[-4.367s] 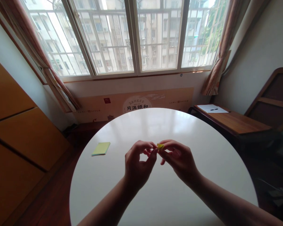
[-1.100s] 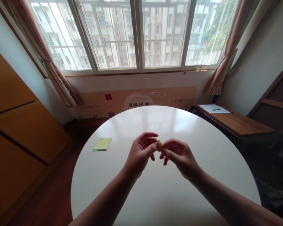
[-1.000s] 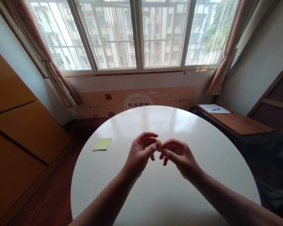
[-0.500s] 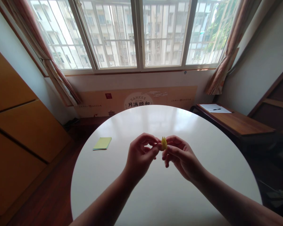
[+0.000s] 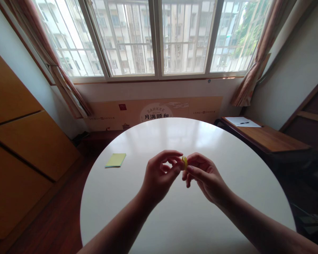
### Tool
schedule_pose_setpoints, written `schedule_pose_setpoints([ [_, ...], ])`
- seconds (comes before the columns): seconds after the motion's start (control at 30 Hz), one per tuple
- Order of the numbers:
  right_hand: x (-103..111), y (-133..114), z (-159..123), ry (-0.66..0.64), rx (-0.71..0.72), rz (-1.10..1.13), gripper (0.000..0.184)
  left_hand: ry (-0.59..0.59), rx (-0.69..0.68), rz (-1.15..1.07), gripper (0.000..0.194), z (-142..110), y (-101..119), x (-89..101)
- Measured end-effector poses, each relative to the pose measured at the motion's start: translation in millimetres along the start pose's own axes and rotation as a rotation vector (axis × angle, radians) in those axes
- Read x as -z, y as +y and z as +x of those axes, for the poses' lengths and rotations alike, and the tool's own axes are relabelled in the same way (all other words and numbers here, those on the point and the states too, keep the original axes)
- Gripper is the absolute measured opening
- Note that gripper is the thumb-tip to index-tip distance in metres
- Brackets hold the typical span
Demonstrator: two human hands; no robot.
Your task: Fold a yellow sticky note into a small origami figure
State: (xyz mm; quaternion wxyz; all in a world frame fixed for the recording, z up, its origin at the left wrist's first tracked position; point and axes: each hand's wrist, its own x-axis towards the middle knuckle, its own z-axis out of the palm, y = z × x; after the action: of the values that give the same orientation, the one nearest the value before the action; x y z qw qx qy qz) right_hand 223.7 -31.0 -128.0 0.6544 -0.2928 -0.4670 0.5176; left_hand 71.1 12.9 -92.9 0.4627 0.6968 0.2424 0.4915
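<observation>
A small folded piece of yellow paper (image 5: pixel 184 162) is pinched between my two hands, above the middle of a round white table (image 5: pixel 175 225). My left hand (image 5: pixel 160 174) grips its left side with thumb and fingers. From the other side, my right hand (image 5: pixel 204 173) holds it between thumb and index finger, the other fingers curled beneath. Pointed tips of the paper stick up between the fingertips; the lower part is mostly hidden. To the left on the tabletop lies a pad of yellow-green sticky notes (image 5: pixel 116 160), with a bluish layer at its lower edge.
A wooden side table (image 5: pixel 281 137) at the right bears a white sheet of paper (image 5: pixel 235 121) with a dark pen (image 5: pixel 245 122) on it. Wooden cabinets (image 5: pixel 16 148) stand on the left. Behind the table are a printed panel (image 5: pixel 103 109) and a barred window.
The fingers of my left hand have shifted on the paper, the index finger now stretched over its top. The paper looks slightly narrower from here. My right hand is nearly still.
</observation>
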Motion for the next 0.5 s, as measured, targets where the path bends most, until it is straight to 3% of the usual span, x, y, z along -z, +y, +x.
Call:
schedule_pose_setpoints([
  [0.23,0.2,-0.9,-0.3,0.031,0.094,-0.083,0.009,0.068,-0.222,0.266,0.007,0.7,0.4,3.1],
  [0.5,1.6,-0.6,-0.6,0.05,0.146,-0.145,0.008,0.08,-0.213,0.284,0.011,0.8,-1.0,2.8],
])
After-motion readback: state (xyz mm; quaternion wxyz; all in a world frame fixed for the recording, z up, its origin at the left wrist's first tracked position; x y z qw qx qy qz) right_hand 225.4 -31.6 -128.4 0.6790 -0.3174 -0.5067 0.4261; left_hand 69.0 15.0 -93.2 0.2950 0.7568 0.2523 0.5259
